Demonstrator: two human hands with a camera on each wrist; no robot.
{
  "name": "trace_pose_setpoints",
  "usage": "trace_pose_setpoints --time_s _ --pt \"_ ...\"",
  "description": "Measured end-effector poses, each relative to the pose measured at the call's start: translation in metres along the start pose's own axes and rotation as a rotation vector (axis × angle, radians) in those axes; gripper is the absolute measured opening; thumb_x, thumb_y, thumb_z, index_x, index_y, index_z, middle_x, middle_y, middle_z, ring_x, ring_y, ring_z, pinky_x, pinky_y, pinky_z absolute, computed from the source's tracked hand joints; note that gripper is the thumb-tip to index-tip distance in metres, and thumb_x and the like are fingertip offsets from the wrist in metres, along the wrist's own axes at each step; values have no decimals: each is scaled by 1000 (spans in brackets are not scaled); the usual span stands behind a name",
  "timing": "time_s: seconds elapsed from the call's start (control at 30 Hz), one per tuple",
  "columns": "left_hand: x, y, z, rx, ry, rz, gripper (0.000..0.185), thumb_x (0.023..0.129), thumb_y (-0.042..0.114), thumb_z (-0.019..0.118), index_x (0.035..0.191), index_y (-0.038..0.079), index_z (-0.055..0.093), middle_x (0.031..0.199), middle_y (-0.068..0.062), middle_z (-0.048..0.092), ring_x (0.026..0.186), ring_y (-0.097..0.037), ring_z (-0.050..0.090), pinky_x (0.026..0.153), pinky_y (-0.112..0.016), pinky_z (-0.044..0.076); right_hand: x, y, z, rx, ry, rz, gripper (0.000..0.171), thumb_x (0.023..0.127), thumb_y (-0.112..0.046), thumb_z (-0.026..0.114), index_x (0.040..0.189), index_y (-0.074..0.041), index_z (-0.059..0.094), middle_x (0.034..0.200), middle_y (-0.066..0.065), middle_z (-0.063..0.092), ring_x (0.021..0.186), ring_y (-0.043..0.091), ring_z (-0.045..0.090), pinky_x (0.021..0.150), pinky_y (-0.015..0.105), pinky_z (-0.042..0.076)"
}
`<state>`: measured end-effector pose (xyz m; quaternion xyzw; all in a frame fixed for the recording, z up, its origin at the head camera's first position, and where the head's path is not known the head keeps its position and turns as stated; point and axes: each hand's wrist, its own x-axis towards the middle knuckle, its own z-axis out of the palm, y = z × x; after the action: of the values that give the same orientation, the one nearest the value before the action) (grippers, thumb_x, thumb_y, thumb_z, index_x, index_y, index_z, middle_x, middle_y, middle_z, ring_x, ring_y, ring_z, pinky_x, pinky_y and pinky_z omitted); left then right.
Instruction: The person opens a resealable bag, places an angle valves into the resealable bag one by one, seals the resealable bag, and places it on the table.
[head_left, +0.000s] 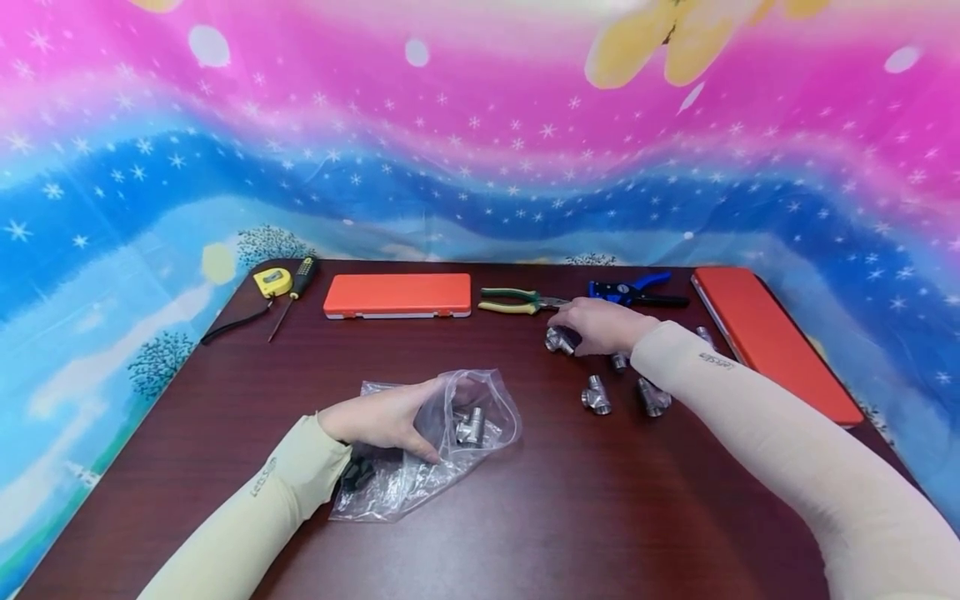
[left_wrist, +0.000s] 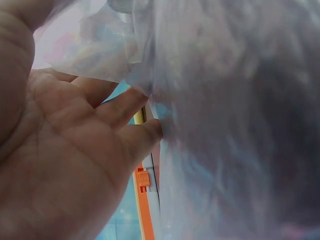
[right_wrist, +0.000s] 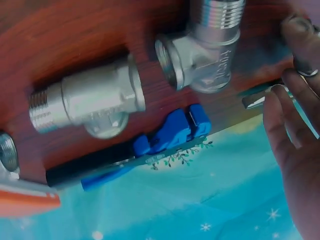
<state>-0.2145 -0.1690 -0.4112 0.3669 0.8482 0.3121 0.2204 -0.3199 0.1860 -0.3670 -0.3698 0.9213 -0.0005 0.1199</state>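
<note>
In the head view, the left hand gripped the mouth of the plastic bag, which lay on the table with one fitting inside; right of the bag, the right hand grasped a tee fitting. In the left wrist view, curled fingers pressed the bag film. In the right wrist view, the fingers lay beside a fitting, with no closed grip visible there.

Small dark brand lettering, apparently "LetsSlim", on beige left sleeve, lower left of head view. Same lettering on beige right sleeve, right of centre. Stamped characters on silver threaded metal tee fitting, top of right-wrist view, illegible.
</note>
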Motion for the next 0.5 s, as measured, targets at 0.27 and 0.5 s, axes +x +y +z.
trace_pose_setpoints --time_s 0.27,0.5 --pt "2 -2 2 -19 2 28 108 74 22 89 157 17 19 155 -3 35 138 -16 36 111 -43 34 -13 -10 2 276 111 52 62 83 -27 82 137 -8 59 136 10 58 120 26 57 95 45 49" --pt "1 -3 1 -7 5 14 107 75 29 88 157 14 22 155 -4 35 137 -18 38 108 -43 37 -38 -54 -6 380 284 41 61 78 -37 85 130 -14 64 128 4 62 112 21 60 90 43 51"
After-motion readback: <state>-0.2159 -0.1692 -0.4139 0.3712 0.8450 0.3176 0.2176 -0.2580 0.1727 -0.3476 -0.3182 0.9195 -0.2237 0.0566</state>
